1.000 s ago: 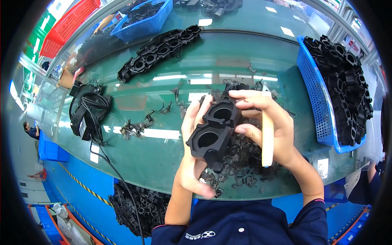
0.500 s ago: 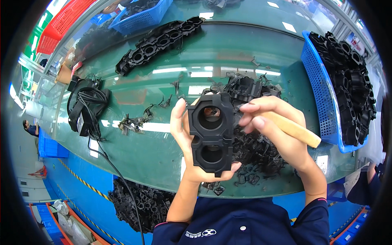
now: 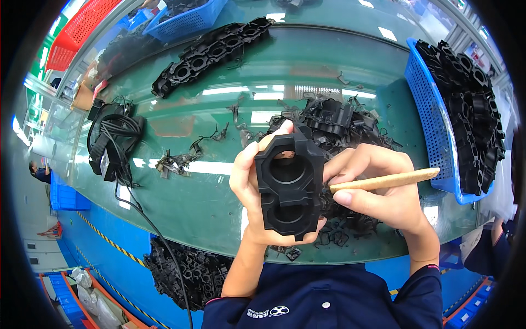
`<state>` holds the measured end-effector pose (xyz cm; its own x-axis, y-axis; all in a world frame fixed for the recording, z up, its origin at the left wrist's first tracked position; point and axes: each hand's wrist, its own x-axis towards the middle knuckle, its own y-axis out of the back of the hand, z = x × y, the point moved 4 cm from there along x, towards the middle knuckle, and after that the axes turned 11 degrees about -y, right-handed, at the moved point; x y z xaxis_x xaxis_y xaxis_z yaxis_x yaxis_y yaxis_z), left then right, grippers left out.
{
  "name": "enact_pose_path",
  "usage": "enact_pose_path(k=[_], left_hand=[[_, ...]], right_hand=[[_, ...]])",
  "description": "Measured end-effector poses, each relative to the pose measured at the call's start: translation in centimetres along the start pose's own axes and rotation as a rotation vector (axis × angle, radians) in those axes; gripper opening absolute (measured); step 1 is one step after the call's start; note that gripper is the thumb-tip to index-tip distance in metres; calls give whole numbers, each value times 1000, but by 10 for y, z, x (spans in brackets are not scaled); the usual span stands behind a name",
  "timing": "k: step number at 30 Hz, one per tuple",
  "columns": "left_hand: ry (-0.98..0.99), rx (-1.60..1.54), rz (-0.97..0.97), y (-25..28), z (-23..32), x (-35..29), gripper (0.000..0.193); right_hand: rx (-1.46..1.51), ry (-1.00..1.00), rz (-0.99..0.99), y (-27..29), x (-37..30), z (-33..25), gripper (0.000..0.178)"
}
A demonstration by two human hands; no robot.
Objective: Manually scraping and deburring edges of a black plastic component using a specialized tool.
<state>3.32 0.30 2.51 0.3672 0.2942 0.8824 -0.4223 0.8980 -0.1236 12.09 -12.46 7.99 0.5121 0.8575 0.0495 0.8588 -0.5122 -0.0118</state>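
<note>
A black moulded plastic part [image 3: 290, 197] with two large openings, one above the other, is held up over the bench. My left hand [image 3: 247, 189] wraps round it from the left and below, fingertips showing at its top. My right hand [image 3: 390, 208] pinches a slim tan stick-like handle [image 3: 394, 180] between thumb and fingers, close against the part's right side. Whatever tip the handle has is hidden by the fingers and the part. Behind both hands lies a heap of thin black plastic trimmings [image 3: 359, 225], with another black moulded part [image 3: 329, 116] among them.
On the green bench [image 3: 192, 126] lie a long black moulded part [image 3: 211, 50] and a black strapped device with coiled cable [image 3: 112, 137]. A blue crate [image 3: 433, 115] full of black parts stands right. More black parts [image 3: 186, 277] sit below the bench's front edge.
My left hand has tilted the black part and shifted it slightly right. My right hand has come lower; its handle has swung from sloping down rightward to nearly level, rising slightly to the right.
</note>
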Motion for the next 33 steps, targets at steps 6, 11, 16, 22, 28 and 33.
enact_pose_path(k=[6, 11, 16, 22, 28, 33], left_hand=[[-51, 84, -64, -2, 5, 5, 108], [-77, 96, -54, -4, 3, 1, 105], [-43, 77, -28, -4, 5, 1, 105], [-45, -1, 32, -3, 0, -4, 109], [-27, 4, 54, -2, 1, -4, 109], [-12, 27, 61, -2, 2, -7, 113]], right_hand=[[-60, 25, -7, 2, -1, 1, 10], [-228, 145, -18, 2, -1, -3, 12], [-321, 134, -11, -5, 0, -5, 12], [-474, 376, 106, -15, -4, -11, 15], [-759, 591, 289, -26, -19, -20, 18], [-761, 559, 352, -25, -21, -25, 17]])
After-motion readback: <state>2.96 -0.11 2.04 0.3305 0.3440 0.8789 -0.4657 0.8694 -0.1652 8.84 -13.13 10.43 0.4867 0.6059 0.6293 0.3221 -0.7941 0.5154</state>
